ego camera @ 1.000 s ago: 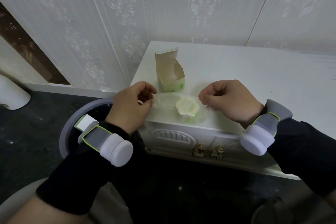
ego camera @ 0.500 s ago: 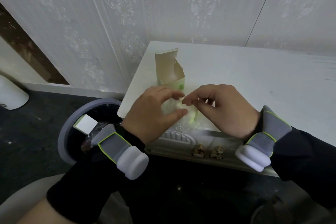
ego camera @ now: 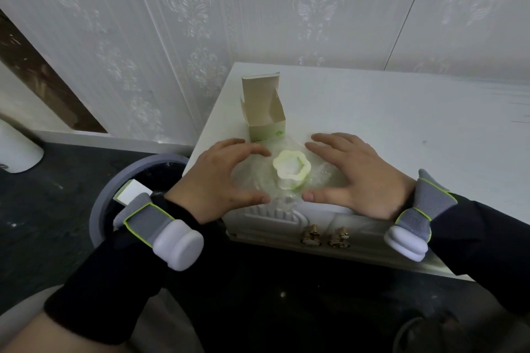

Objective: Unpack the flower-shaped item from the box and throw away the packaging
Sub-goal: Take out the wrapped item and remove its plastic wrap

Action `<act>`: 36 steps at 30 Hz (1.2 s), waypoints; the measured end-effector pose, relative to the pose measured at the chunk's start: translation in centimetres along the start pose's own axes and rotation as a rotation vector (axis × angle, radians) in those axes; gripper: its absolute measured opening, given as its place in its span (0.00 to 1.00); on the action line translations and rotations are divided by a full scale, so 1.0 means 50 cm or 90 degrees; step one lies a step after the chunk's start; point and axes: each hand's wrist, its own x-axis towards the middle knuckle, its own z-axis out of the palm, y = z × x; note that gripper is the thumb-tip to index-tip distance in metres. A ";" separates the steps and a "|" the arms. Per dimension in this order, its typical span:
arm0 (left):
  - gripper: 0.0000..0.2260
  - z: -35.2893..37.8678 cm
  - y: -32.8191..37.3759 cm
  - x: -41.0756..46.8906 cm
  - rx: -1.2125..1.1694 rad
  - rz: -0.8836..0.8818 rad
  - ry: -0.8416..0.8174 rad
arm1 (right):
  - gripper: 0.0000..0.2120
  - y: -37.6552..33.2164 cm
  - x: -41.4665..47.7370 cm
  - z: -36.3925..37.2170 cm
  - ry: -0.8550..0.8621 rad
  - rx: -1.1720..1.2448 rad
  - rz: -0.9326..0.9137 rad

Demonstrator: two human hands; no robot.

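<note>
A pale green-white flower-shaped item (ego camera: 291, 169) stands upright on a spread sheet of clear plastic wrap (ego camera: 252, 178) near the front edge of the white cabinet top (ego camera: 387, 129). My left hand (ego camera: 220, 178) lies flat on the wrap to its left, fingers apart. My right hand (ego camera: 355, 175) rests on the wrap to its right, fingers spread too. Neither hand touches the flower. Just behind it stands the opened cardboard box (ego camera: 263, 112), its flap up.
A grey round waste bin (ego camera: 114, 195) with a dark liner sits on the floor left of the cabinet, with a small white-green carton (ego camera: 130, 192) inside. The patterned wall is close behind. Brass knobs (ego camera: 324, 236) stick out of the cabinet front.
My hands, pinched together over the flower half a second ago, have moved apart and flattened. The wrap now lies open and the flower stands uncovered.
</note>
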 end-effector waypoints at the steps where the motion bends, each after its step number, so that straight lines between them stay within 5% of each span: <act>1: 0.28 -0.003 -0.004 -0.002 -0.007 0.003 0.006 | 0.46 0.007 -0.002 0.004 0.003 -0.004 0.001; 8: 0.16 -0.003 -0.004 -0.003 -0.035 0.009 0.143 | 0.18 0.013 -0.008 0.001 0.179 0.092 -0.051; 14: 0.14 0.006 0.011 -0.002 -0.001 0.026 0.168 | 0.08 0.002 -0.006 -0.007 0.191 0.109 -0.106; 22: 0.38 -0.001 -0.017 -0.006 0.186 0.006 0.063 | 0.27 0.004 -0.010 -0.012 0.069 0.092 -0.009; 29: 0.35 0.016 0.002 0.005 0.112 0.042 0.105 | 0.35 -0.025 0.011 0.006 0.171 0.064 -0.070; 36: 0.26 0.049 0.009 0.015 0.090 0.080 0.127 | 0.25 -0.041 0.026 0.013 0.193 0.079 -0.063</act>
